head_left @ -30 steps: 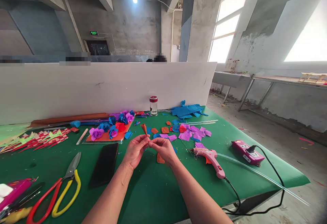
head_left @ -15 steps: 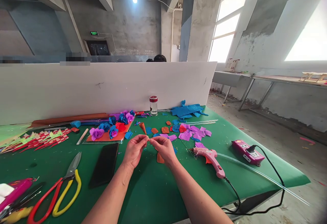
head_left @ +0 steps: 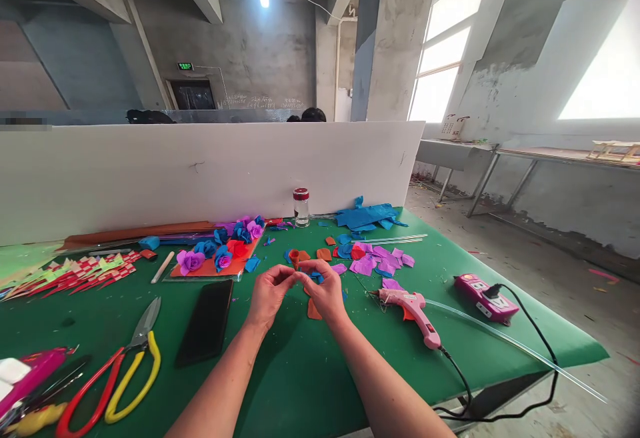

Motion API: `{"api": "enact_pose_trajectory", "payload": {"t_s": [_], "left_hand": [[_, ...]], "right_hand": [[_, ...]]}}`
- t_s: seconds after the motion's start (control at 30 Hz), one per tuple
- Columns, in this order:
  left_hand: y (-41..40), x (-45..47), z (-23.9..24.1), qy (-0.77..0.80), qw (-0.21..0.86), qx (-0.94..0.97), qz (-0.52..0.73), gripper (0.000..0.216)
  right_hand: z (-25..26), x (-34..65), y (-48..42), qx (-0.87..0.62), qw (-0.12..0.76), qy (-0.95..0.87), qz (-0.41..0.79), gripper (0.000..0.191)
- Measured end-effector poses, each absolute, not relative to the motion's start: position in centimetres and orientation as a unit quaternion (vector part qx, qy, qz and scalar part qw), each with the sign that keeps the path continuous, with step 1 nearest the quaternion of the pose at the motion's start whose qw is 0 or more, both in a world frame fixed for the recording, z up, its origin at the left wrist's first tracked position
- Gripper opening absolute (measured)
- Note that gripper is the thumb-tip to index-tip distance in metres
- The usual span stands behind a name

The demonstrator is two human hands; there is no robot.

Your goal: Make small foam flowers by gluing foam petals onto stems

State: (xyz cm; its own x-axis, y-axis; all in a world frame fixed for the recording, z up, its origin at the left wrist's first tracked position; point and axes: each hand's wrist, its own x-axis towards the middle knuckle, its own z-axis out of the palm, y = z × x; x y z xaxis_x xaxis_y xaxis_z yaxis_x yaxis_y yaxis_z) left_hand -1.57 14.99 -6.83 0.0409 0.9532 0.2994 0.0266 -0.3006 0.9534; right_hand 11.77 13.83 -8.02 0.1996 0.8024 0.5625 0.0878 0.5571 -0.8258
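Observation:
Both my hands meet over the middle of the green table [head_left: 300, 371]. My left hand [head_left: 267, 295] pinches the lower end of a small orange rolled paper piece [head_left: 295, 257]. My right hand [head_left: 323, 288] has its fingers closed on the same orange roll, thumb against it from the right. An orange paper scrap [head_left: 313, 310] lies on the table under my right hand. Loose orange, blue and purple paper petals [head_left: 367, 259] are scattered just beyond my fingers.
A pink glue gun [head_left: 413, 311] with its cord lies to the right, near a pink power strip [head_left: 484, 297]. A black phone [head_left: 205, 321], red-and-yellow shears [head_left: 117, 375], finished paper roses [head_left: 220, 251], a glass jar [head_left: 301, 207] and a white divider board [head_left: 200, 165] surround the hands.
The orange roll stood upright from my left fingertips; now it is tilted toward me and held between both hands. My right hand has closed in around it.

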Motion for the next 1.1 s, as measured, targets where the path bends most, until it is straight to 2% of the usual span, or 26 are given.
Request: {"api": "enact_pose_trajectory", "payload": {"t_s": [0.13, 0.33, 0.87, 1.1], "left_hand": [[15.16, -1.54, -7.28, 0.412, 0.359, 0.637, 0.544, 0.02], [15.13, -1.57, -7.12, 0.406, 0.295, 0.666, 0.552, 0.017], [15.18, -1.35, -7.16, 0.397, 0.291, 0.679, 0.544, 0.018], [15.37, -1.71, -7.56, 0.385, 0.255, 0.699, 0.546, 0.02]], "right_hand": [[-7.82, 11.64, 13.64, -0.389, 0.674, -0.597, 0.193, 0.017], [-7.99, 11.64, 13.73, -0.39, 0.673, -0.605, 0.171, 0.015], [-7.71, 11.76, 13.56, -0.379, 0.678, -0.603, 0.182, 0.011], [-7.67, 11.8, 13.36, -0.354, 0.683, -0.61, 0.19, 0.012]]}}
